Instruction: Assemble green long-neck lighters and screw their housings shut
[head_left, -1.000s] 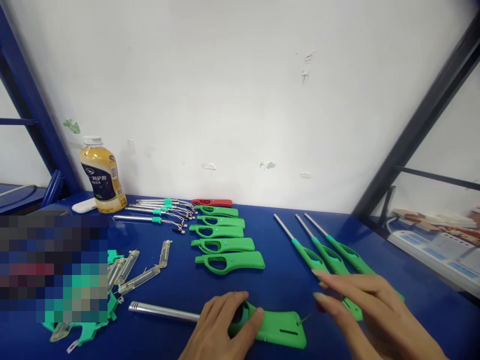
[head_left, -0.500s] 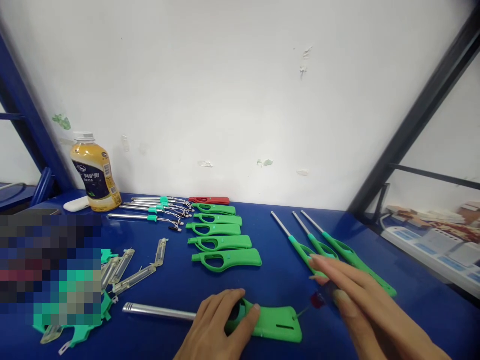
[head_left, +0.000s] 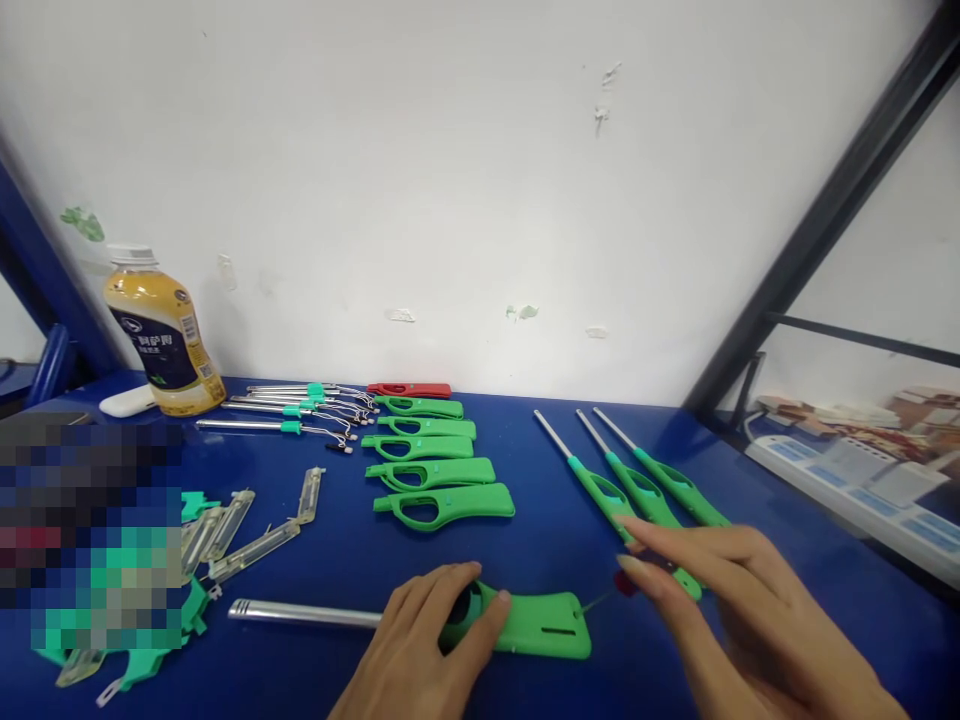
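Note:
Pressed to the blue table under my left hand (head_left: 424, 640) is a green gas lighter (head_left: 544, 622) with a long metal tube. My thumb and fingers close around its trigger opening. My right hand (head_left: 757, 610) pinches a small screwdriver (head_left: 625, 583), whose dark red end shows below the thumb. Its thin shaft reaches the hole at the lighter's right end; the rest of the handle is mostly hidden by fingers. Behind that hand lie three assembled green lighters (head_left: 652, 497), partly covered.
Several green lighter shells (head_left: 465, 502) and a red one (head_left: 424, 390) form a column. Left of them are metal tubes with wires (head_left: 251, 426), clear fuel tanks (head_left: 255, 550) and a drink bottle (head_left: 161, 345). A power strip (head_left: 840, 485) sits far right.
My right thumb has moved up and toward the fingertips around the screwdriver. My left hand keeps its hold on the lighter. The whole view has shifted slightly.

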